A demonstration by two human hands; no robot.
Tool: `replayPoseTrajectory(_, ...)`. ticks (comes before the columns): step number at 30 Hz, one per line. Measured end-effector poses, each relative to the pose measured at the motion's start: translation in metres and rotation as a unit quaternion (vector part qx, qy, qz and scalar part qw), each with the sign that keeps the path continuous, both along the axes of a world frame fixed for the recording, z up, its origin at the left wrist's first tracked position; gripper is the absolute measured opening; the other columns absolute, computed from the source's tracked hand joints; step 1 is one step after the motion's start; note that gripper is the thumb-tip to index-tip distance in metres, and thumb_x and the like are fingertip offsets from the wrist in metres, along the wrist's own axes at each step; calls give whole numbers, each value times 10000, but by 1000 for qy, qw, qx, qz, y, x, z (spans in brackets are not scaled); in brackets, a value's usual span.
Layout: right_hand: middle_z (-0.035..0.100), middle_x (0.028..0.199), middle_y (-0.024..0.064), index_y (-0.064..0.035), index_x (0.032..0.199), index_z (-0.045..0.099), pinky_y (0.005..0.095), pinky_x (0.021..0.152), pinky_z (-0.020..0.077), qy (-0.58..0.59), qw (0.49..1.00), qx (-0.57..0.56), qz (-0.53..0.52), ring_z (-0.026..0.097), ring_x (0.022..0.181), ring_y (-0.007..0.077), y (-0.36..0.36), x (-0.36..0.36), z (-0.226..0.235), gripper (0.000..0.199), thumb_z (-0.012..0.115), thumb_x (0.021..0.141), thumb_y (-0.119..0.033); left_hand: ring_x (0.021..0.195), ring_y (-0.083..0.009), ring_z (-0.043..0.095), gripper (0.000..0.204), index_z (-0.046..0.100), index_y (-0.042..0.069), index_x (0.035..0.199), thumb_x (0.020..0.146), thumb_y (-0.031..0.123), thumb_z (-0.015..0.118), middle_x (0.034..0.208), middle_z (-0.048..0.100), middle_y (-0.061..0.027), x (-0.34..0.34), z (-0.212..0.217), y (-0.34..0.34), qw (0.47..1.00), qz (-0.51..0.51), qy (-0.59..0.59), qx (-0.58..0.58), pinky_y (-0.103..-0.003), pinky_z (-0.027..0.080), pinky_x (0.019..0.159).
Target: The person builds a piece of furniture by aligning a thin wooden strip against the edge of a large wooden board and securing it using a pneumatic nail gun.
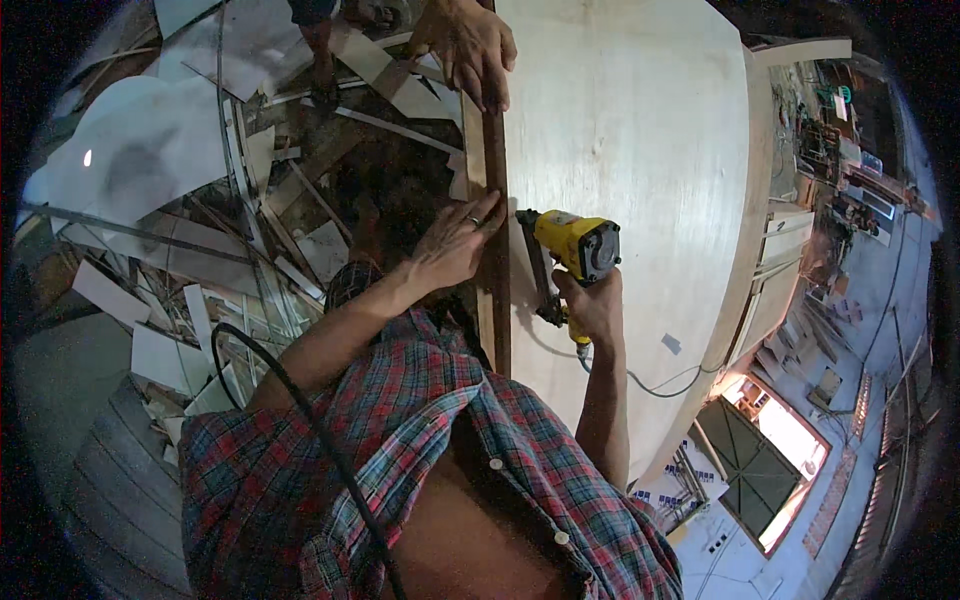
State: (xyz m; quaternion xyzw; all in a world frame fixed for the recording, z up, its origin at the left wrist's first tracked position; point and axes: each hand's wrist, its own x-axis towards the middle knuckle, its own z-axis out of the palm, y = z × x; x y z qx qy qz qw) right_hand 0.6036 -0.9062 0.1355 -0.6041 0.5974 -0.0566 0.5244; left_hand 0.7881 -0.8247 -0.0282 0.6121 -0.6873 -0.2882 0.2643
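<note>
My right hand point(593, 305) grips the handle of a yellow and black nail gun point(572, 250), its nose pointing left at a dark wooden strip point(497, 180) along the edge of a large pale plywood panel point(625, 130). My left hand point(455, 240), with a ring on one finger, presses flat against the strip just left of the gun's nose. Higher up, another person's hand point(468, 45) holds the same strip against the panel's edge.
Below on the left lies a heap of plywood offcuts and wood scraps point(220, 200). A black hose point(300, 410) runs over my plaid shirt point(420, 460). A thin cable point(650, 385) trails across the panel. Stacked boards and a bright doorway point(770, 440) are at right.
</note>
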Motion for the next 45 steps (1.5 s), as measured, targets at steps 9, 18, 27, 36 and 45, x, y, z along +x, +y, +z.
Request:
replayPoseTrajectory(9,684,859,67,34,1043,666,289,654,500,21,994,-68,83,618,742,123,-8,2,0,251,674,814,-67,1326,-390,406,636,407,28,1446,865,205,596,1470,389,-237,-49,12,45,999,42,4,-19,-506,310,1107)
replayPoseTrajectory(18,699,892,97,42,1072,656,290,679,516,12,988,-96,118,646,788,146,-6,0,-3,269,665,818,-48,1280,-414,442,531,451,19,1392,936,284,507,1396,460,-238,-67,14,66,996,62,34,-46,-529,300,1107)
replayPoseTrajectory(27,718,987,112,20,1111,663,311,721,532,2,992,-50,117,658,809,158,-9,-9,-9,294,663,820,-26,1335,-439,387,545,450,11,1387,920,271,554,1418,434,-256,-70,-2,66,995,43,72,-52,-553,250,1141)
replayPoseTrajectory(36,661,774,51,14,1060,682,272,547,484,22,994,-44,99,584,601,112,-16,-3,-10,267,629,811,-68,1330,-456,383,559,462,-17,1370,899,263,571,1406,442,-274,-71,-4,64,992,58,85,-70,-559,233,1155)
replayPoseTrajectory(45,636,724,43,18,1051,683,273,543,482,66,993,-21,100,574,586,108,-16,-5,-9,261,636,815,-85,1310,-444,413,566,454,-17,1377,895,248,584,1389,462,-268,-73,-8,63,995,43,69,-55,-550,291,1121)
